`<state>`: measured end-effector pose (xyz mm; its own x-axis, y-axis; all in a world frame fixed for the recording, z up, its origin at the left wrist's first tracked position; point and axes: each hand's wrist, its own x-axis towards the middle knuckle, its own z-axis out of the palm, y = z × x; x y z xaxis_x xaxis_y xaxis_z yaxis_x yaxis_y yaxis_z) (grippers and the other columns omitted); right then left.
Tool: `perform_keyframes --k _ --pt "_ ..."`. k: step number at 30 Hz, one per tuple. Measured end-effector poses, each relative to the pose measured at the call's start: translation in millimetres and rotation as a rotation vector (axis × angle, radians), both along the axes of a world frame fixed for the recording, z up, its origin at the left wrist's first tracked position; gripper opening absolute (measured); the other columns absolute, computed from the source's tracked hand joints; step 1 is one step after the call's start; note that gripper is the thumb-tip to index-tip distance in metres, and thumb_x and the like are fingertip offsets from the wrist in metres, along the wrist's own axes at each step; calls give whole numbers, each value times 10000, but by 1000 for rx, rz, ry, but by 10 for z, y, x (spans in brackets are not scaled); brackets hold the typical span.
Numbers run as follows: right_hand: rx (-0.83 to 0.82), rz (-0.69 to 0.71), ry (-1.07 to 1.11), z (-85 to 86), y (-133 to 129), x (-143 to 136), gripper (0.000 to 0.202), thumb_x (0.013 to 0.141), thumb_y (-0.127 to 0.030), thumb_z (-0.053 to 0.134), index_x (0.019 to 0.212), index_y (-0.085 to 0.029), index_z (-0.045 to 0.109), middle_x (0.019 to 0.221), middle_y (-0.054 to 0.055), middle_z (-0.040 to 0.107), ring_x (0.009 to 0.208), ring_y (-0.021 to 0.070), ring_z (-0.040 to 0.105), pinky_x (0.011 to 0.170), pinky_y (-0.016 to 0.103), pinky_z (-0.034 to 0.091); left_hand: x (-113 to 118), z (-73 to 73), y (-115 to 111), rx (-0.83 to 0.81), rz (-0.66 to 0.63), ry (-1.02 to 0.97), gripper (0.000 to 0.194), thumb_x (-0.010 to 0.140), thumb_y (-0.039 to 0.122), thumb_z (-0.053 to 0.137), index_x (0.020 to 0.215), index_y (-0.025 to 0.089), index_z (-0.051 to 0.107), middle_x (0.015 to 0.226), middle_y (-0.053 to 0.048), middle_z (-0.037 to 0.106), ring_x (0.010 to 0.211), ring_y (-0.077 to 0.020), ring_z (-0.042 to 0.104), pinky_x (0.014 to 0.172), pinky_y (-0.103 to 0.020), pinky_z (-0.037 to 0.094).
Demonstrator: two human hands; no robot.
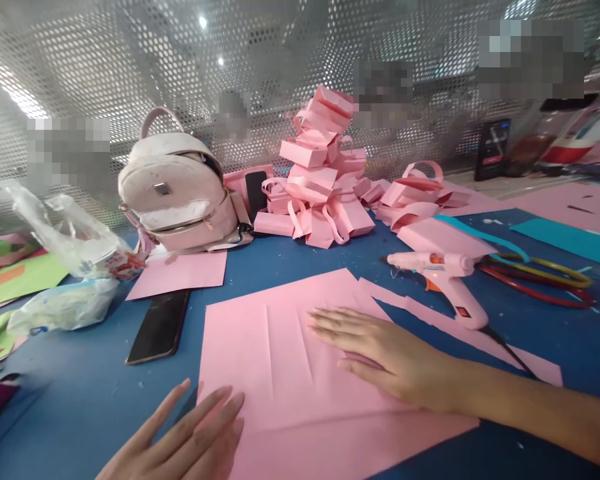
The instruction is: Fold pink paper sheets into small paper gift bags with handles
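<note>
A large sheet of pink paper (240, 360) with several upright crease lines and one long crosswise crease lies in front of me. My right hand (380, 347) rests flat on the sheet's right half, fingers stretched out and pointing left. At the sheet's lower left edge is my left hand (195, 433), its fingers extended and slightly spread, the fingertips over the paper. Neither hand grips anything. Just beyond my right hand lies a pink glue gun (437, 273), its nozzle to the left. A narrow pink paper strip (480, 343) runs beneath the glue gun's cord.
Folded pink paper baskets (325, 180) are heaped at the back. Left of them stands a pale pink backpack (175, 187). A dark phone (159, 327) lies left of the sheet, near plastic bags (70, 303). Coloured bangles (545, 280) lie at right on the blue table (80, 400).
</note>
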<state>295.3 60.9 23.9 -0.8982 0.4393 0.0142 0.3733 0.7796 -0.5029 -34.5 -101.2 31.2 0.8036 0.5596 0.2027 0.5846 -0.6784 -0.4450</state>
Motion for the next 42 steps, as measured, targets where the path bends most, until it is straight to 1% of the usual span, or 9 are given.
perform_keyframes --k 4,7,10,12,17,27,34,38,42 --pt "24 -6 -18 18 -21 -9 493 1000 -276 458 1487 -200 449 1566 67 387 1459 236 340 1214 485 264 134 -13 12 17 26 -61 518 1016 579 325 1216 254 676 1193 -38 708 1321 -195 489 1260 -431 45" --pt "15 -11 2 14 -37 -8 490 1001 -292 474 1483 -206 455 1561 64 396 1456 239 347 1218 484 256 254 -114 31 -60 76 -155 550 992 625 321 1349 297 580 1161 -52 676 1238 -239 528 1212 -475 211" --pt "-26 -22 48 17 -42 0 477 998 -325 499 1465 -229 486 1550 55 417 1447 243 364 1221 463 256 431 -78 107 -239 55 -170 631 975 664 307 1447 278 470 1224 -94 629 1087 -266 574 1006 -453 443" --pt "-68 -22 83 32 -36 10 455 1005 -333 489 1452 -251 505 1547 37 424 1445 238 368 1224 448 251 587 43 192 -372 54 -138 675 949 696 335 1462 269 437 1296 -104 594 989 -257 592 854 -391 501" --pt "-145 -16 87 84 -9 44 439 1034 -332 420 1455 -235 499 1558 24 404 1460 215 340 1232 427 232 1012 334 446 -613 37 -57 698 933 694 365 1480 261 392 1192 -83 617 898 -233 614 761 -362 511" --pt "-168 18 157 79 -10 85 421 1043 -292 403 1444 -225 510 1535 47 437 1453 208 354 1214 442 265 1599 311 845 -537 -147 42 484 1049 459 358 1492 268 398 796 -26 728 653 -213 673 555 -324 413" --pt "-128 29 111 74 -27 87 442 1033 -242 402 1465 -193 479 1550 60 415 1467 197 322 1228 419 232 1556 208 834 -540 -194 19 526 1044 446 361 1523 230 328 792 -37 704 628 -211 646 543 -323 418" --pt "-132 7 107 92 -33 91 460 1005 -238 464 1465 -220 482 1556 46 405 1464 211 330 1228 423 236 1352 171 680 -567 -190 -24 500 1029 254 361 1524 231 293 839 -13 672 652 -205 618 579 -347 438" --pt "-133 13 86 117 -31 91 470 1002 -255 474 1471 -222 473 1566 49 385 1470 213 318 1227 428 235 1070 166 456 -536 -72 -33 464 1009 161 365 1473 178 355 805 -10 649 592 -208 591 525 -356 416"
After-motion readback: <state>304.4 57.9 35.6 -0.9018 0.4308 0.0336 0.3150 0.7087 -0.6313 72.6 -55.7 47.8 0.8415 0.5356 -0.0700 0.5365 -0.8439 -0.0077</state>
